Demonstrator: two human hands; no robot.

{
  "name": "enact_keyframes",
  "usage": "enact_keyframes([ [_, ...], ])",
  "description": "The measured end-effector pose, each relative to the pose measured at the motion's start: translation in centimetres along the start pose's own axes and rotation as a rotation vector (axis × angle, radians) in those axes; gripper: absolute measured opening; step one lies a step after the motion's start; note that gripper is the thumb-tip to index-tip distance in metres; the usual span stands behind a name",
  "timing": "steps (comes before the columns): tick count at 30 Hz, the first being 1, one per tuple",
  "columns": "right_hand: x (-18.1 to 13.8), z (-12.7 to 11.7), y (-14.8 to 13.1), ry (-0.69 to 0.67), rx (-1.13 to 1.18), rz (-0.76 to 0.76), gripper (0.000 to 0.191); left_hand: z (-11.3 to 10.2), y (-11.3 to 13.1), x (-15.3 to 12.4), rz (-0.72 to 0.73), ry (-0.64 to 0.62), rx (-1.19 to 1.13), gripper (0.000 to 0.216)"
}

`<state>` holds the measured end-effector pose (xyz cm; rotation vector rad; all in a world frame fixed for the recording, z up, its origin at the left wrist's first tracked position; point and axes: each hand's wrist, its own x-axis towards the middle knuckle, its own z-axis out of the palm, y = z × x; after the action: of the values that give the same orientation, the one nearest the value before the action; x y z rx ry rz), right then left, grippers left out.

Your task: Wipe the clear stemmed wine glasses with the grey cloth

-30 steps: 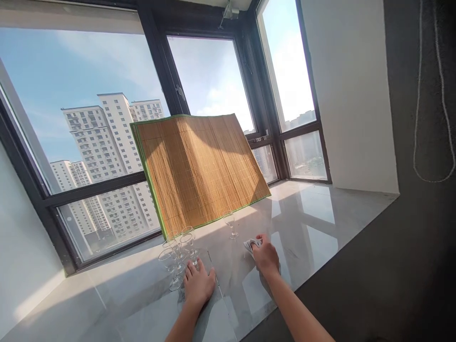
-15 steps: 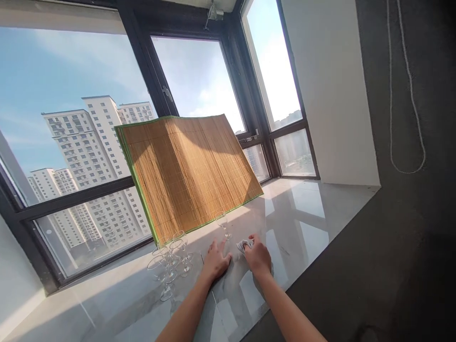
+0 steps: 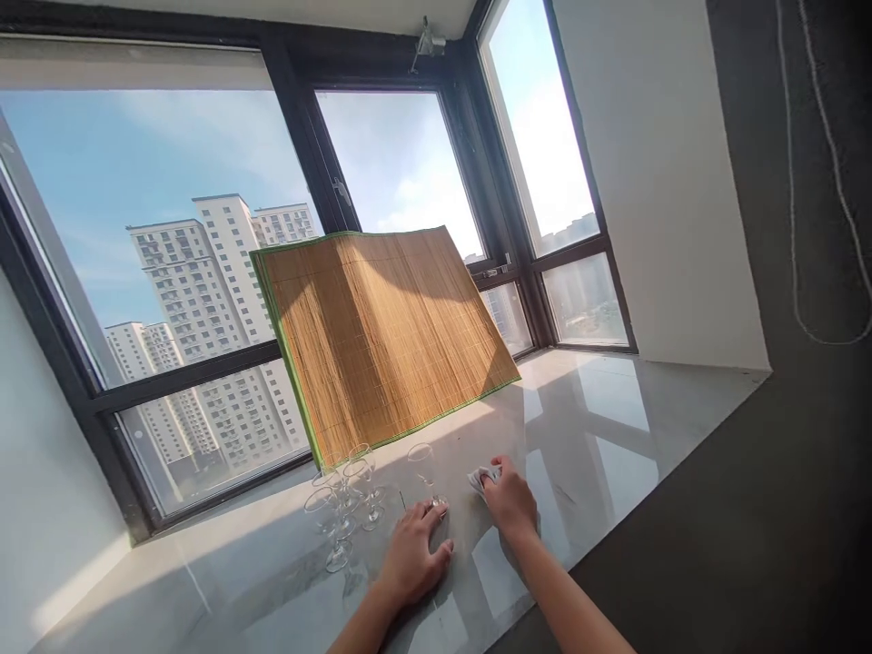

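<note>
A clear stemmed wine glass [image 3: 421,465] stands upright on the pale, glossy sill. My left hand [image 3: 417,552] is low over the sill, its fingertips holding the foot of that glass while the thumb sticks out to the right. To the right, my right hand [image 3: 510,498] is closed around a crumpled white cloth [image 3: 480,478], apart from the glass. Several more stemmed glasses [image 3: 339,525] stand in a tight cluster to the left of my left hand.
A bamboo mat [image 3: 395,336] with green edging leans on the window behind the glasses. The stone sill [image 3: 599,436] reflects the window frames and ends at a dark edge on the right. A looped cord [image 3: 794,227] hangs at the far right.
The single glass has come nearer to me, with my left hand now at its foot. My right hand keeps the cloth. The view has shifted slightly left.
</note>
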<state>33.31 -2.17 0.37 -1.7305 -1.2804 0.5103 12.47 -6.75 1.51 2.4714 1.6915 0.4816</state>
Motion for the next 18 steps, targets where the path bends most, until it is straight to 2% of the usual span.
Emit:
enact_keyframes([
  [3,-0.1,0.0,0.2,-0.021,0.008,0.005,0.032,-0.8,-0.8,-4.3,-0.125,0.037,0.015,0.057],
  [5,-0.1,0.0,0.3,-0.025,0.001,0.002,0.032,-1.2,-1.2,-5.7,-0.255,0.069,0.059,0.056],
  [10,-0.1,0.1,0.5,-0.027,-0.015,-0.022,0.029,-0.9,-1.6,-5.9,-0.496,0.122,0.153,0.058],
  [15,-0.2,0.2,0.6,-0.023,-0.010,-0.035,0.030,-0.3,-2.4,-5.9,-0.519,0.209,0.148,0.053],
  [18,-0.3,0.1,0.5,-0.034,0.006,-0.048,0.029,-0.4,-2.9,-6.2,-0.523,0.300,0.116,0.040],
])
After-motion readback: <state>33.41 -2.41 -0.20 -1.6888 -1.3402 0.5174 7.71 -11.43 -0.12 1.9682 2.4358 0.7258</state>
